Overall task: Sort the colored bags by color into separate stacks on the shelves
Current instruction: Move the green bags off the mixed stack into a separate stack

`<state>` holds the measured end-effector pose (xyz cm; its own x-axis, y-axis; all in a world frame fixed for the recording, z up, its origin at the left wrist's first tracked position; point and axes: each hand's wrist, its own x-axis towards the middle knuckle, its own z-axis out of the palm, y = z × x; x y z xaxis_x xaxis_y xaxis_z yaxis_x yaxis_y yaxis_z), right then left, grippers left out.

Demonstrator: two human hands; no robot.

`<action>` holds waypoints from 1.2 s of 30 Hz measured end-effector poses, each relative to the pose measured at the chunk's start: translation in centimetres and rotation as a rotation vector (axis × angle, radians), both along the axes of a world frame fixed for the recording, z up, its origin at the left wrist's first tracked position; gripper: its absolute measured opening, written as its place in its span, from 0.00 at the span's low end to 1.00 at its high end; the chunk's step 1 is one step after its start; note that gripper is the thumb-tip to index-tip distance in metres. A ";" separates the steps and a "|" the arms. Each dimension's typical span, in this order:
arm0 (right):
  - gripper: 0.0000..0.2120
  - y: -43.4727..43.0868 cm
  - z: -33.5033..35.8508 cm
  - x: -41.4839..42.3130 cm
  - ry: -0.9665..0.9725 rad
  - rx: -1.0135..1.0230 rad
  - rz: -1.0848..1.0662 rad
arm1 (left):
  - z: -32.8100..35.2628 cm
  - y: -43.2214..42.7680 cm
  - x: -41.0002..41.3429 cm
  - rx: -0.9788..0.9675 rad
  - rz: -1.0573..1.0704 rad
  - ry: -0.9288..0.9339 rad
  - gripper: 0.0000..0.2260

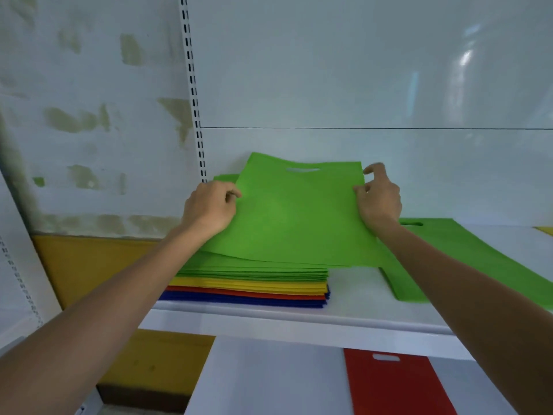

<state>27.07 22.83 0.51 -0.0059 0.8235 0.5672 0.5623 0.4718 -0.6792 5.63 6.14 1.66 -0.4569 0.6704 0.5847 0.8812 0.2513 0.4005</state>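
A mixed stack of flat bags lies on the white upper shelf, with green layers on top, then yellow, red and blue below. The top green bag with a cut-out handle is tilted up off the stack. My left hand pinches its left edge and my right hand pinches its right edge. To the right on the same shelf lies a separate green bag stack. A red bag rests flat on the lower shelf.
A slotted white shelf upright runs up the back panel at the left of the bay. A yellow corner of something shows at the far right of the upper shelf. The wall at left is patchy, with a yellow band low down.
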 end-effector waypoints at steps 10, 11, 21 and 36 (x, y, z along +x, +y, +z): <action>0.21 5.3 2.9 14.5 -0.288 0.105 0.055 | 1.8 7.3 13.3 -0.057 -0.201 -0.011 0.17; 0.21 5.7 2.8 15.9 -0.304 0.101 0.051 | 1.7 8.0 14.6 -0.088 -0.205 -0.006 0.18; 0.19 9.0 -1.1 24.9 -0.572 -0.126 0.065 | -3.4 11.5 23.1 -0.311 -0.191 -0.056 0.16; 0.16 11.2 -6.3 24.7 -0.890 -0.312 0.097 | -7.0 11.8 24.0 -0.501 -0.051 -0.056 0.05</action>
